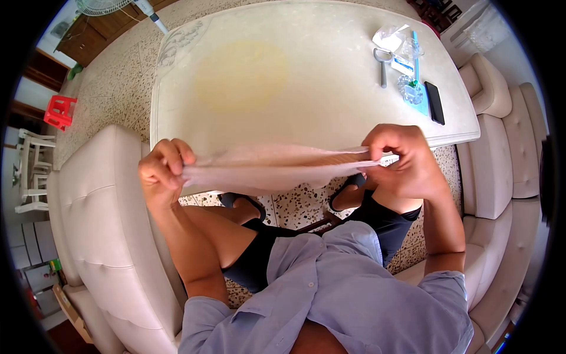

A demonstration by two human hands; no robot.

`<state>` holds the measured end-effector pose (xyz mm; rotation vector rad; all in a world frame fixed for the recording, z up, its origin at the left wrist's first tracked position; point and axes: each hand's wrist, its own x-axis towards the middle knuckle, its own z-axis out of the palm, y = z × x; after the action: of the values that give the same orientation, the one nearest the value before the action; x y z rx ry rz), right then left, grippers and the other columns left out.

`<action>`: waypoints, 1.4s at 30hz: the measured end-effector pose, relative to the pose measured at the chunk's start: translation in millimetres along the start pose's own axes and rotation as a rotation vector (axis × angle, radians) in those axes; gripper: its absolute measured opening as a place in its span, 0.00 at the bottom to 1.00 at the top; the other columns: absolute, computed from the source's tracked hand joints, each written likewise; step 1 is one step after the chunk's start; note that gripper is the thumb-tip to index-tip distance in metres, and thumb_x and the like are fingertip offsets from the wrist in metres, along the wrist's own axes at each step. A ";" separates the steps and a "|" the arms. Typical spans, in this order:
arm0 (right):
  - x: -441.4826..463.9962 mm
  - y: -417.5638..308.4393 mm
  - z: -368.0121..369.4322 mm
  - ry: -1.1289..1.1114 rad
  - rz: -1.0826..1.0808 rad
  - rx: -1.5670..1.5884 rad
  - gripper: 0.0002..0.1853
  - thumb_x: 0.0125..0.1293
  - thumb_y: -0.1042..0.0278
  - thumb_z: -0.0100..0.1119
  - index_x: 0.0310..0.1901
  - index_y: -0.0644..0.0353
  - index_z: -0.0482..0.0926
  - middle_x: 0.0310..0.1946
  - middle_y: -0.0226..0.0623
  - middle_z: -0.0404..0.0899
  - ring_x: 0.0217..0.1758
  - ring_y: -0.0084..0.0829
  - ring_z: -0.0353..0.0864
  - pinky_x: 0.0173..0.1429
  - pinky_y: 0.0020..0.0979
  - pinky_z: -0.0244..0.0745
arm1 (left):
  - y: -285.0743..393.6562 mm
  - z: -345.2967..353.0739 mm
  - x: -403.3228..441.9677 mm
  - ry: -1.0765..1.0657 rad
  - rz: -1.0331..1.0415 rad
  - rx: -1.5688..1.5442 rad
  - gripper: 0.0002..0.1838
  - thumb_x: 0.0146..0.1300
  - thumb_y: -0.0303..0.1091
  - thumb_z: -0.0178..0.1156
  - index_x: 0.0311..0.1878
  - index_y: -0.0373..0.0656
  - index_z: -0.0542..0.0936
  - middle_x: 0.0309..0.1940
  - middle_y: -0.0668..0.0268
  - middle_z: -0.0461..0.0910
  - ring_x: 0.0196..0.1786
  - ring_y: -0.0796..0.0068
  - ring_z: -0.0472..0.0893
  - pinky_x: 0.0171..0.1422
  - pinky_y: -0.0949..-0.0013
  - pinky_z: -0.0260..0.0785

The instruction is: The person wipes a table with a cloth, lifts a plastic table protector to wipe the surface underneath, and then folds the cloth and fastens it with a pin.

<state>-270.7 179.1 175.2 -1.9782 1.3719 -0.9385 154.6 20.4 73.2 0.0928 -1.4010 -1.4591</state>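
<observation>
A thin, sheer, pale pinkish bag (265, 177) is stretched sideways over the table's near edge. Its long opening gapes a little between two edges, and whether it is plastic or cloth I cannot tell. My left hand (164, 171) pinches one end with curled fingers. At the other end, my right hand (404, 162) grips the bag between thumb and fingers. A small white patch with dark marks (389, 159) shows beside the right thumb.
The pale table (247, 118) carries a grey-handled peeler (382, 68), a crumpled clear plastic wrapper (392, 38), a small white-and-blue box (403, 64), a clear plastic item (411, 88) and a black phone (434, 103) at right. Cream sofas (112, 236) flank me. A red stool (60, 112) stands left.
</observation>
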 end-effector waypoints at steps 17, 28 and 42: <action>119.9 190.3 33.5 0.439 0.295 -0.207 0.21 0.68 0.77 0.71 0.62 0.61 0.85 0.50 0.43 0.90 0.42 0.35 0.91 0.50 0.36 0.88 | -158.1 -26.7 79.3 0.346 -0.268 1.253 0.12 0.65 0.18 0.68 0.47 0.45 0.93 0.58 0.55 0.88 0.62 0.56 0.87 0.68 0.61 0.81; 18.7 224.4 51.2 0.496 -0.011 -0.370 0.18 0.69 0.72 0.70 0.60 0.59 0.88 0.53 0.44 0.84 0.53 0.45 0.86 0.53 0.41 0.83 | -170.6 101.2 22.6 -0.238 -0.272 1.483 0.30 0.74 0.42 0.69 0.77 0.48 0.80 0.84 0.52 0.68 0.86 0.33 0.61 0.87 0.28 0.50; 18.7 215.7 50.3 0.307 -0.120 -0.522 0.18 0.66 0.63 0.73 0.57 0.52 0.91 0.55 0.35 0.85 0.62 0.39 0.81 0.66 0.43 0.74 | -39.8 52.8 -38.2 0.117 -0.560 1.629 0.09 0.67 0.30 0.73 0.49 0.41 0.93 0.53 0.53 0.91 0.54 0.52 0.90 0.60 0.54 0.82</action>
<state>-346.9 93.3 -15.1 -2.3923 1.8318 -1.0496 112.0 72.6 37.4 1.6281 -2.1929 -0.2948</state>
